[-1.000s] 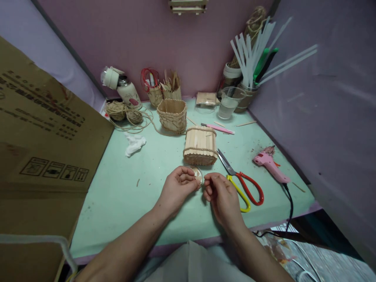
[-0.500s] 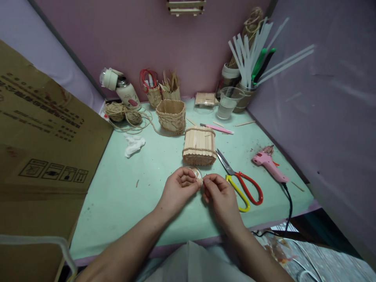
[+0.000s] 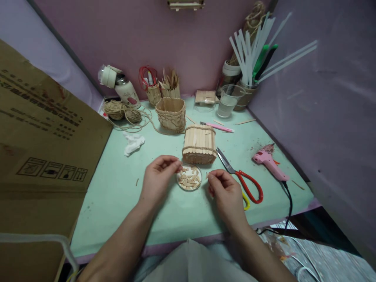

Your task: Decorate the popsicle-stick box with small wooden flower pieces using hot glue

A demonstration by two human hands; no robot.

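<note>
Here we are at the pale green tabletop, and all eyes are on the round dish with its scatter of wood chips, sitting right between the two hands! On its left rim we have the left hand, fingers curled, thumb close to the forefinger at the edge of the chips; whether those tips are clamped on a chip, we cannot tell. Across on the other side, just beside the dish, the right hand has thumb and forefinger pinched on a small pale sliver, the other fingers folded in beneath.

Straight behind the dish we see the wooden box, a cord around its top and another along its front edge. The scissors lie next to the right hand, red handle in full view, yellow one partly covered by that hand. Further right, there's the pink glue gun on its side, and beyond the box a pink pen-like tool, with the open basket standing upright to the left.
</note>
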